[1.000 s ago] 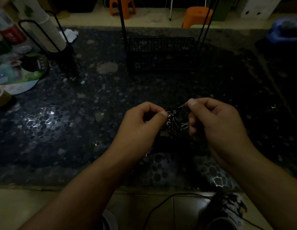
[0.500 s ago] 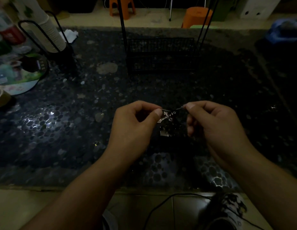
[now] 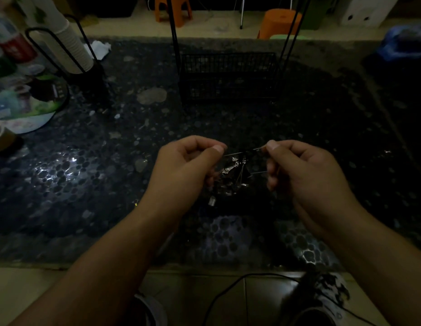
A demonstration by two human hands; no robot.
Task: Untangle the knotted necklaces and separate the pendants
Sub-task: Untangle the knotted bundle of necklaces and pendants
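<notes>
Necklaces (image 3: 237, 171) stretched between pinching hands (image 3: 246, 161)

Left hand (image 3: 181, 170), right hand (image 3: 306, 170): seemingly pinching.

Glossy pebble-patterned tabletop (image 3: 63, 175), thin shiny metal necklaces (image 3: 237, 170), black wire basket (image 3: 228, 76), possibly paper cups (image 3: 70, 48)

text: none legible | red label bottle (image 3: 15, 47) upper left: print blurred | round printed disc (image 3: 28, 107) left: graphics only, lettering too small and dark to read
</notes>
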